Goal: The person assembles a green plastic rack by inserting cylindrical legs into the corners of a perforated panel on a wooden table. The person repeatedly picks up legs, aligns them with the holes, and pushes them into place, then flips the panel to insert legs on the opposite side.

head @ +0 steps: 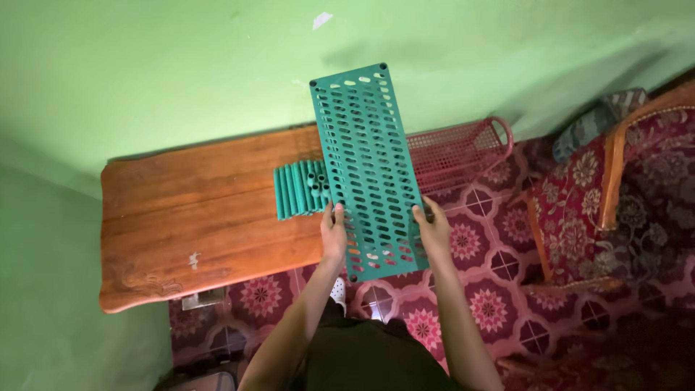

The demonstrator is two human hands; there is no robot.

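While both arms reach up from the bottom of the frame, the left hand (334,235) and the right hand (434,230) clasp the long edges of a green perforated plastic panel (368,170), fingers closed around its lower part. It stands near the middle of the frame, raised over a wooden table (195,210) that fills the left centre. A row of green plastic tubes (298,190) lies on that table, just left of the panel. Behind the panel's right edge sits a red mesh basket (463,152).
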